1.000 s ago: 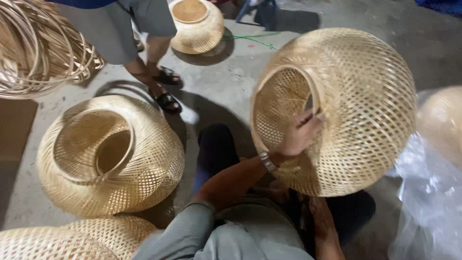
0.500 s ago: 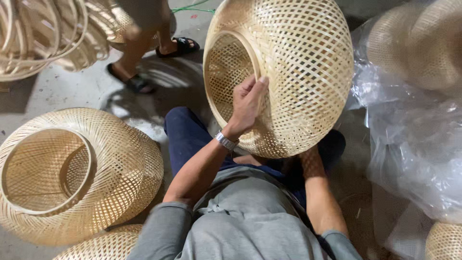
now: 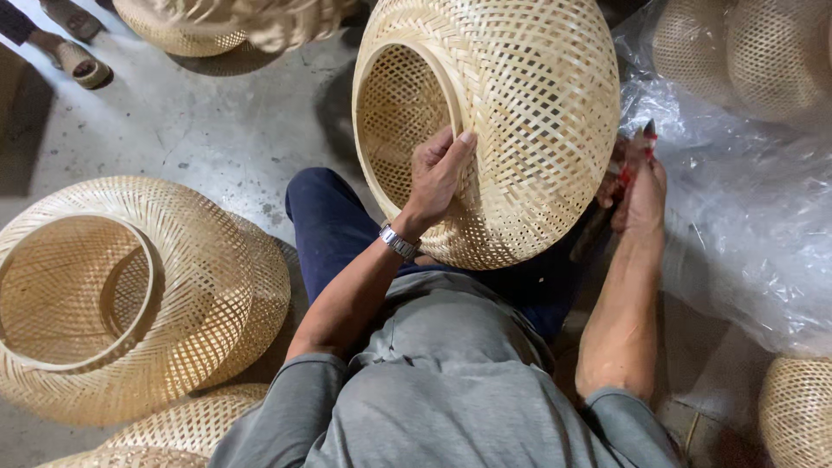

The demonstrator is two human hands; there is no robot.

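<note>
Steadying a woven bamboo shade (image 3: 520, 113) on the lap, left hand (image 3: 438, 173) clamped on its rim, right hand (image 3: 640, 186) closed around a red-handled cutter (image 3: 637, 147) beside its far wall. Trimming stage, seemingly; next calls for bringing the blades to a stray strip.

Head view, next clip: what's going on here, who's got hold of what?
A seated person holds a large woven bamboo shade on their lap, its round opening turned to the left. The left hand grips the rim of that opening. The right hand sits at the shade's far side and holds a small red-handled tool; what kind is unclear. Another woven shade lies on the concrete floor to the left, and clear plastic sheeting with more shades lies to the right.
</note>
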